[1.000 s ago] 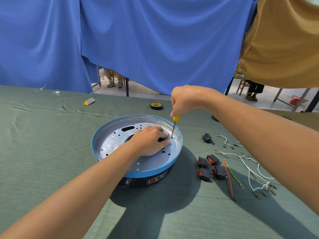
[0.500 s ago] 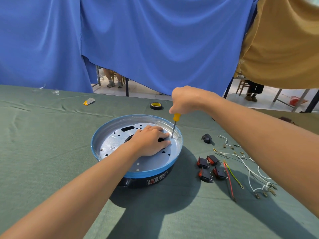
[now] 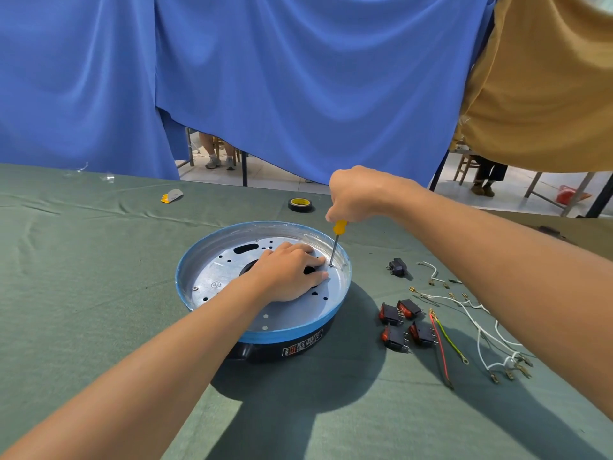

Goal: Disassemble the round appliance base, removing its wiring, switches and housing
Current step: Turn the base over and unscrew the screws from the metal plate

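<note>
The round appliance base (image 3: 212, 260) sits on the green cloth, blue-rimmed with a perforated silver metal plate inside and a black housing below. My left hand (image 3: 288, 272) rests flat on the plate near its centre, fingers spread toward the right rim. My right hand (image 3: 355, 195) grips the yellow handle of a screwdriver (image 3: 335, 244) held nearly upright, its tip on a screw at the plate's right side, just beyond my left fingertips. To the right lie several black-and-red rocker switches (image 3: 403, 322) and loose white, red and yellow-green wires (image 3: 477, 330).
A small black part (image 3: 398, 267) lies right of the base. A roll of black tape (image 3: 300, 204) and a yellow-and-grey object (image 3: 172, 195) lie farther back. Blue and tan curtains hang behind the table.
My right hand has shifted slightly on the screwdriver handle, showing more of the yellow grip. My left hand and the base have stayed in place.
</note>
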The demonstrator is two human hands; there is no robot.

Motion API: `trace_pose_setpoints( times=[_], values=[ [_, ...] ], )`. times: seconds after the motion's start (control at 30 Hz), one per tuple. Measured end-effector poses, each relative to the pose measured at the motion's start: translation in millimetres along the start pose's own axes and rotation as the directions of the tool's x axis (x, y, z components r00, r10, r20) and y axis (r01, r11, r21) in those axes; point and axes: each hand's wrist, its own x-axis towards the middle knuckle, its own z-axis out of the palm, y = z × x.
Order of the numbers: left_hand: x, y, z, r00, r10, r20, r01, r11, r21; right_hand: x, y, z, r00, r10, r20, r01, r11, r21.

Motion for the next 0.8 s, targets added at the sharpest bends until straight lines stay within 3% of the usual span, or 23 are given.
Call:
trace_pose_setpoints(
  times=[0.2,0.43,0.63,0.8],
  values=[
    [0.5,-0.3,0.1,1.000,0.000,-0.005,0.000,1.000,0.008,-3.0,-2.0,-9.0,0.984,-0.113,0.136,0.106,0.993,0.052],
    [0.3,-0.2,0.8,1.000,-0.001,-0.007,0.001,1.000,0.009,1.1,-0.9,-2.9,0.997,-0.025,0.072,0.027,0.999,-0.032],
    [0.8,-0.4,0.7,1.000,-0.003,-0.002,0.003,1.000,0.012,-6.1,-1.4,-9.3,0.982,-0.162,0.098,0.172,0.980,-0.101],
    [1.1,-0.8,1.5,1.000,0.000,-0.010,0.001,1.000,0.018,-4.3,3.7,-9.9,0.954,-0.255,0.159,0.261,0.965,-0.019]
  ],
)
